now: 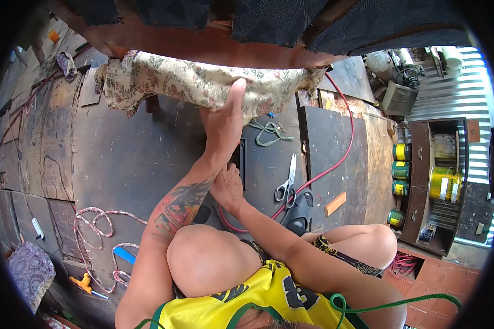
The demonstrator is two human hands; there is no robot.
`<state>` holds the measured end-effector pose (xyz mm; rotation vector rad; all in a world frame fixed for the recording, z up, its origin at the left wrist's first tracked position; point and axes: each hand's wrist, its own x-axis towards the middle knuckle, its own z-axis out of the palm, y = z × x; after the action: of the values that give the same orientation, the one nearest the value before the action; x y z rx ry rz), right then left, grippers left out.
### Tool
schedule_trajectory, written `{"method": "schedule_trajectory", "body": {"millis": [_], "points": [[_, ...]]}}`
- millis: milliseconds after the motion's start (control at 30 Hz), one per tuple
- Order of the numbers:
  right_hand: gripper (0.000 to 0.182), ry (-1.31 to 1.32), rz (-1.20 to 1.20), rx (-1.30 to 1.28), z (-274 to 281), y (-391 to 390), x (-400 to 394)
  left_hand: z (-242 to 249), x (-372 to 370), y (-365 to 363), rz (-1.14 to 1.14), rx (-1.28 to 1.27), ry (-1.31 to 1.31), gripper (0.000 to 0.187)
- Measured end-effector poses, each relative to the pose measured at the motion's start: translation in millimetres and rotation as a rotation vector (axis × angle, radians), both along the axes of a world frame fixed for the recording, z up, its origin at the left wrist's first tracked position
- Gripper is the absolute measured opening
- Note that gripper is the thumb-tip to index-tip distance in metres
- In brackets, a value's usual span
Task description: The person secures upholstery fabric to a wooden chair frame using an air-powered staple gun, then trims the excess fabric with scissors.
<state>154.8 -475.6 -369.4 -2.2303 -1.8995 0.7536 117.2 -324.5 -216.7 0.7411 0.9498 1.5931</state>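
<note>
My left hand (225,123) presses its thumb on the edge of a floral fabric (175,82); its other fingers are hidden behind the cloth. The fabric hangs along the lower edge of a wooden furniture frame (203,44) covered partly in dark cloth. My right hand (228,187) is closed around a black air stapler (242,164), just below my left wrist. My left forearm hides part of the tool. A red air hose (343,156) runs up to it from below. Scissors (288,183) lie on the floor to the right, beside my sandal (299,211).
A green cord bundle (269,133) lies below the fabric. To the left are a patterned rope (101,216), an orange-handled tool (82,283) and a purple cloth (32,271). A wood block (335,203) rests right of my foot. At far right stands a cabinet (421,186) with several cans.
</note>
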Motion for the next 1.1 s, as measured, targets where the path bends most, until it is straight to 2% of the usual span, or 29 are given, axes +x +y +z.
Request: {"method": "schedule_trajectory", "body": {"millis": [67,233,367,433,467,600,700,767,800,833,900,933,1000,1033,1067,1100], "points": [[0.074,-0.004,0.012,-0.040,1,-7,1,-3,1,-8,-0.026,0.013,-0.135,0.047],[0.087,-0.009,-0.023,-0.148,0,-28,0,-8,2,-6,-0.062,-0.057,-0.174,0.041],[0.084,0.017,-0.021,-0.091,3,-16,5,11,1,8,-0.014,-0.162,-0.035,0.035],[0.075,0.011,-0.028,0.010,-2,-24,12,30,-12,3,-0.137,-0.211,-0.081,0.034],[0.074,0.020,-0.024,-0.018,-12,-33,18,31,-18,1,-0.203,-0.282,-0.042,0.035],[0.068,0.073,0.035,0.005,-13,-35,24,9,-37,6,-0.355,-0.109,0.057,0.039],[0.076,0.043,-0.034,0.167,-16,-11,6,8,-41,6,-0.363,-0.152,0.040,0.037],[0.097,0.140,-0.265,0.086,-20,26,-8,16,-36,5,-0.345,-0.243,0.050,0.043],[0.117,0.189,-0.366,-0.049,-13,43,-10,21,-29,1,-0.286,-0.253,-0.003,0.044],[0.121,0.126,-0.340,0.048,-60,46,-7,33,-26,-4,-0.267,-0.315,0.038,0.040],[0.118,0.188,-0.341,-0.142,-51,60,3,16,-15,-5,-0.206,-0.140,-0.148,0.036],[0.118,0.185,-0.340,-0.123,-44,64,6,15,-13,-7,-0.208,-0.122,-0.152,0.036],[0.099,0.270,-0.421,-0.157,-31,65,14,11,-10,-12,-0.109,-0.090,-0.233,0.026],[0.099,0.263,-0.421,-0.151,-26,65,25,10,-10,-14,-0.110,-0.085,-0.240,0.026],[0.081,0.244,-0.339,-0.098,-17,65,42,10,-10,-15,-0.117,-0.133,-0.307,0.029],[0.063,0.391,-0.377,-0.123,-6,63,61,9,-9,-14,-0.123,-0.181,-0.374,0.031]]}}
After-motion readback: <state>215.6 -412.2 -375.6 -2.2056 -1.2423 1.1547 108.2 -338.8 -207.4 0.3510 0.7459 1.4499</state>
